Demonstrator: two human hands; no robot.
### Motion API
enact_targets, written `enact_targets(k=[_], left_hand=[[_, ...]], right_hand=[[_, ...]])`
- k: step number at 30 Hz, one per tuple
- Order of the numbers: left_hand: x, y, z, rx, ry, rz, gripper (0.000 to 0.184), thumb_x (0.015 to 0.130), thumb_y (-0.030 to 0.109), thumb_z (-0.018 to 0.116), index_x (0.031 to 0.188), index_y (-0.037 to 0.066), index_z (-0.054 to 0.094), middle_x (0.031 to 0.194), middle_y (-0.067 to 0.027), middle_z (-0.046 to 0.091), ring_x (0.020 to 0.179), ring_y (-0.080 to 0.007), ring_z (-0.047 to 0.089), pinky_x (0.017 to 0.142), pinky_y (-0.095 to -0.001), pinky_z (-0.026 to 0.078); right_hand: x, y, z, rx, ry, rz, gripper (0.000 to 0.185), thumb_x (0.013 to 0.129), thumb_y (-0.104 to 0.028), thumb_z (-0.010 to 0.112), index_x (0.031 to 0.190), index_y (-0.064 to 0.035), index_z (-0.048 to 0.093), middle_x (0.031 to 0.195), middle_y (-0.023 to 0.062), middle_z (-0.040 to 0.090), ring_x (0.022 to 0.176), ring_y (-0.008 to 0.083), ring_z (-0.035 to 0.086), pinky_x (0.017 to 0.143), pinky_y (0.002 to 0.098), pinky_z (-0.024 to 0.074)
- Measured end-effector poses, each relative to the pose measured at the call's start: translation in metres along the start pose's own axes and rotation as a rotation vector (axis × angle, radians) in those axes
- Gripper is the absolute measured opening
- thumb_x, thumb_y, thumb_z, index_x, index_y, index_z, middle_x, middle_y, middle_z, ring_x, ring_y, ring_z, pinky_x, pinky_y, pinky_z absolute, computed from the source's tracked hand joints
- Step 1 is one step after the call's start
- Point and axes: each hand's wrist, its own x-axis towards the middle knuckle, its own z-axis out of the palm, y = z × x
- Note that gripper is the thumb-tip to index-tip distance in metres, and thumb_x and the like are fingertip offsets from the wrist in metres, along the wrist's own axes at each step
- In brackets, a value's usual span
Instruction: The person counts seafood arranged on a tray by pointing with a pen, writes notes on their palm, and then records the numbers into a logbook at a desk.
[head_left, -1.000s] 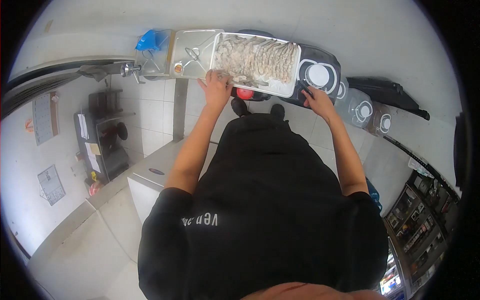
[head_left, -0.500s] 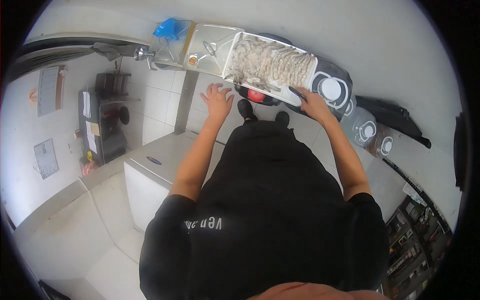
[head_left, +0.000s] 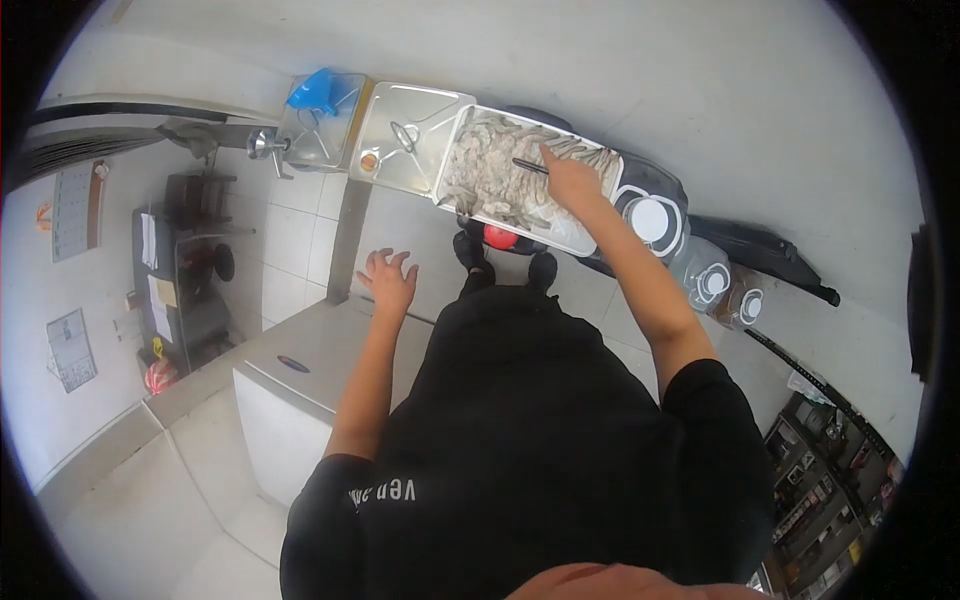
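Right hand, yours, one point(head_left: 577, 185): closed around the rear of a dark slender tool point(head_left: 530, 165), above the tray. One finger points forward along it, presumably so you can steer the tip; the make of the tool is too small to tell.

Left hand, yours, one point(head_left: 388, 282): nothing in it, fingers spread wide, well apart from the tray; probably held aside to leave the right room.

White tray, one point(head_left: 565, 232): directly in front of you, beneath the right hand, set between a metal tin and a dark container, likely so that it lies within easy reach. In it, pale coated pieces point(head_left: 480, 165): roughly in rows at the right, jumbled at the left; overlapping, so no sure count.

Metal tins, two: one point(head_left: 415, 130) just beside the tray's left end, one point(head_left: 345, 140) farther left. Blue funnel-like piece, one point(head_left: 313, 92), upon the farther tin.

Lidded containers, three, in line off the tray's right end: one dark point(head_left: 668, 186), one clear point(head_left: 690, 265), one brownish point(head_left: 734, 300), perhaps lined up along the wall to spare floor.

Red round object, one point(head_left: 500, 237): by the tray's near edge.

Shoes, two point(head_left: 541, 270): on the floor below.
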Motion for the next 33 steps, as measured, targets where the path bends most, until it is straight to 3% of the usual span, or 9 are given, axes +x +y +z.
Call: enact_targets(k=[4,6,9,21,25,27,30,33], left_hand=[[0.016,-0.012,0.003,0.002,-0.016,-0.008,0.035,0.076,0.028,0.074,0.109,0.021,0.068,0.126,-0.0049,0.048,0.131,-0.0308,0.033,0.102,-0.0740,0.019],[0.024,-0.014,0.004,-0.002,-0.029,0.004,0.035,0.076,0.028,0.074,0.109,0.021,0.068,0.126,-0.0050,0.048,0.131,-0.0310,0.033,0.102,-0.0739,0.019],[0.034,-0.017,0.007,-0.012,-0.066,0.007,0.035,0.076,0.028,0.074,0.110,0.020,0.068,0.126,-0.0049,0.048,0.132,-0.0312,0.032,0.102,-0.0738,0.018],[0.088,-0.024,0.006,-0.012,-0.069,0.103,0.034,0.080,0.028,0.070,0.112,0.020,0.066,0.126,-0.0055,0.047,0.131,-0.0323,0.033,0.101,-0.0726,0.019],[0.098,-0.023,0.005,-0.036,-0.007,0.146,0.033,0.081,0.026,0.069,0.113,0.020,0.066,0.124,-0.0060,0.048,0.128,-0.0318,0.035,0.100,-0.0725,0.020],[0.104,-0.020,0.001,-0.055,0.015,0.162,0.033,0.081,0.025,0.068,0.113,0.020,0.066,0.122,-0.0062,0.048,0.127,-0.0317,0.036,0.100,-0.0724,0.021],[0.117,-0.012,-0.006,-0.089,0.064,0.207,0.031,0.082,0.022,0.067,0.113,0.021,0.066,0.121,-0.0070,0.048,0.125,-0.0317,0.038,0.100,-0.0722,0.022],[0.135,0.003,-0.018,-0.126,0.165,0.248,0.028,0.081,0.019,0.067,0.109,0.021,0.067,0.117,-0.0068,0.050,0.120,-0.0305,0.042,0.099,-0.0674,0.025]], right_hand=[[0.015,-0.005,0.005,-0.007,-0.020,0.056,0.064,0.082,-0.010,0.047,0.145,-0.0123,0.036,0.090,0.0190,0.069,0.083,0.0330,0.068,0.070,0.0461,0.0538],[0.022,-0.005,0.008,-0.013,-0.011,0.096,0.068,0.080,-0.009,0.050,0.146,-0.0207,0.036,0.086,0.0192,0.068,0.079,0.0344,0.068,0.070,0.0480,0.0537],[0.024,-0.006,0.004,-0.018,-0.012,0.066,0.063,0.082,-0.010,0.047,0.145,-0.0137,0.037,0.089,0.0187,0.069,0.083,0.0336,0.068,0.072,0.0457,0.0540],[0.024,-0.010,-0.005,-0.016,0.014,0.176,0.067,0.081,-0.009,0.048,0.146,-0.0170,0.034,0.083,0.0185,0.069,0.075,0.0348,0.068,0.067,0.0473,0.0534],[0.027,-0.012,-0.007,-0.002,-0.043,0.198,0.067,0.080,-0.009,0.047,0.146,-0.0150,0.034,0.082,0.0189,0.069,0.074,0.0348,0.068,0.066,0.0470,0.0536],[0.030,-0.010,0.001,-0.019,-0.023,0.212,0.072,0.081,-0.014,0.055,0.148,-0.0218,0.030,0.079,0.0193,0.068,0.071,0.0353,0.068,0.065,0.0477,0.0542],[0.030,-0.011,0.003,-0.010,-0.020,0.224,0.073,0.080,-0.013,0.055,0.148,-0.0217,0.030,0.079,0.0191,0.067,0.071,0.0350,0.068,0.065,0.0477,0.0541],[0.030,-0.013,0.003,-0.016,-0.011,0.232,0.073,0.080,-0.014,0.056,0.148,-0.0218,0.030,0.077,0.0197,0.067,0.072,0.0355,0.067,0.066,0.0481,0.0538]])
